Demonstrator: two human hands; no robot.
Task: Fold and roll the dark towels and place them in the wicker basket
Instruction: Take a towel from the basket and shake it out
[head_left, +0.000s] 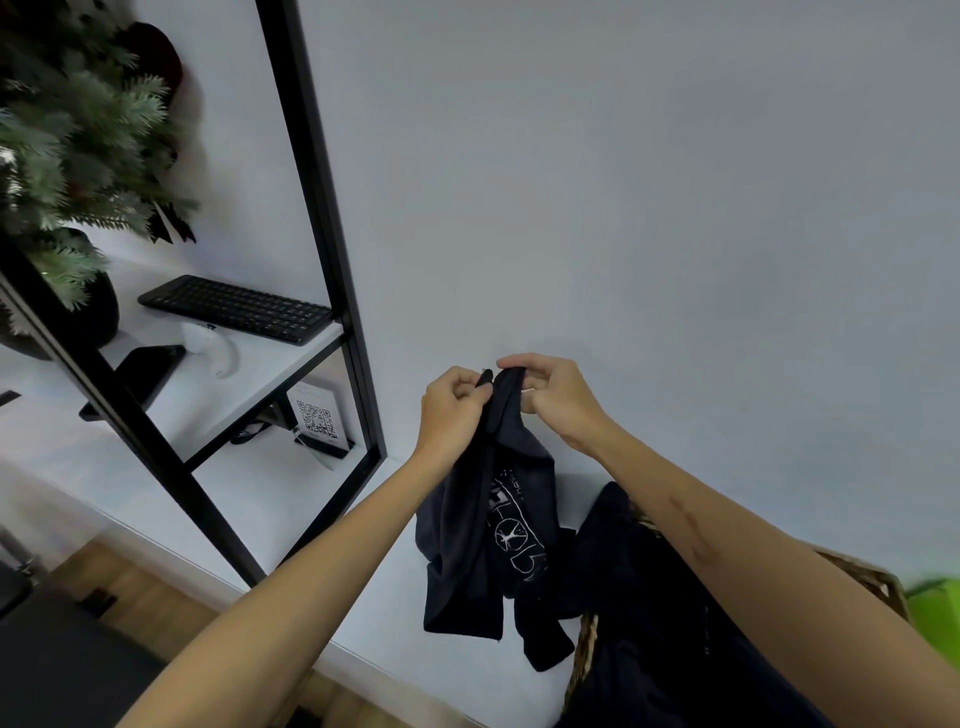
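Observation:
A dark towel (483, 561) with a white printed design hangs in the air above the white table. My left hand (452, 410) and my right hand (550, 395) pinch its top edge close together, fingers curled round the cloth. Its lower end dangles just over the table surface. To the right, more dark towels (649, 597) are heaped in and over the wicker basket (878, 579), hiding most of its rim. My right forearm crosses in front of the basket.
A black metal shelf frame (332, 249) stands at the left, holding a keyboard (239, 309), a white mouse (215, 348), a QR-code card (319, 421) and a green plant (67, 140). The white table (311, 499) edge runs diagonally; a green object (935, 608) lies at the far right.

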